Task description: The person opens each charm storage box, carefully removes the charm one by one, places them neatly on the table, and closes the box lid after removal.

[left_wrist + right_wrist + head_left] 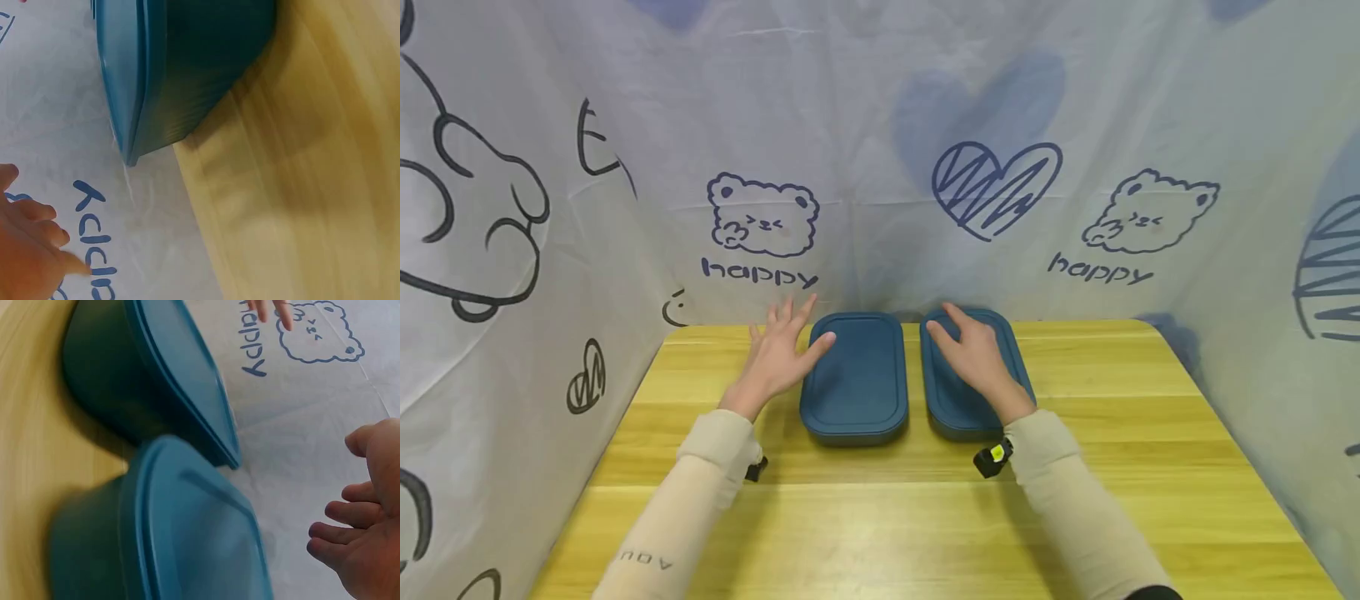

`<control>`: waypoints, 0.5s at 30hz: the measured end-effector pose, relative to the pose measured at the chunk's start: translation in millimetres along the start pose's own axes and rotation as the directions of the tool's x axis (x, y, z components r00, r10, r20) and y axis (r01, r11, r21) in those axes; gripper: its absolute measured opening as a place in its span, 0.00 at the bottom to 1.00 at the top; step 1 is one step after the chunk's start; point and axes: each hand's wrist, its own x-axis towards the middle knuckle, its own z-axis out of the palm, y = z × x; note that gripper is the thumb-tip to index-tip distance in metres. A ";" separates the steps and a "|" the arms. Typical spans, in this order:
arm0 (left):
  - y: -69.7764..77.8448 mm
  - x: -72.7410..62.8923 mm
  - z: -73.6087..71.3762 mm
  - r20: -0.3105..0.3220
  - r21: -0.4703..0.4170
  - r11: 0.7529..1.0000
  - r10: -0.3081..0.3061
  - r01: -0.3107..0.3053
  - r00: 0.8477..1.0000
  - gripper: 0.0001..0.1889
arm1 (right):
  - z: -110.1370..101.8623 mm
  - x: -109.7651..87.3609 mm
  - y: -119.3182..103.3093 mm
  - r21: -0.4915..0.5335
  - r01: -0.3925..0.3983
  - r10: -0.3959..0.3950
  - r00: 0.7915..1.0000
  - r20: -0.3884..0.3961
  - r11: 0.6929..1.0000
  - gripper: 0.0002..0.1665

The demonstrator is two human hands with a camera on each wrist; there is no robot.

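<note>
Two dark teal lidded boxes stand side by side at the back of the table, a narrow gap between them. Over the left edge of the left box (857, 379) hovers my left hand (772, 352), its fingers spread and holding nothing. My right hand (973, 350) is above the right box (951, 404), fingers extended and nothing gripped. In the right wrist view, air shows between the right hand (369, 531) and the near box's lid (194, 544). Both lids look seated on their boxes.
The wooden table (880, 525) extends in front of the boxes and to both sides. A white cloth (865, 125) printed with bears and hearts hangs right behind the table and along its sides.
</note>
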 end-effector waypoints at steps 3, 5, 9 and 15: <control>-2.6 -4.9 4.5 0.001 -0.128 0.991 -0.028 0.028 1.000 0.44 | 8.1 -1.7 -3.1 0.067 -0.028 0.030 0.999 -0.023 0.997 0.37; -4.4 -7.6 8.1 0.002 -0.188 0.981 -0.042 0.042 0.999 0.44 | 14.0 -3.0 -3.7 0.120 -0.049 0.052 0.998 -0.024 0.992 0.35; -8.0 -11.7 15.2 -0.015 -0.271 0.960 -0.073 0.066 0.997 0.42 | 25.7 -5.5 -4.4 0.193 -0.083 0.085 0.996 0.000 0.978 0.33; -12.7 -13.1 23.0 -0.061 -0.386 0.918 -0.123 0.091 0.990 0.36 | 42.3 -6.8 -8.3 0.215 -0.091 0.097 0.995 -0.016 0.972 0.29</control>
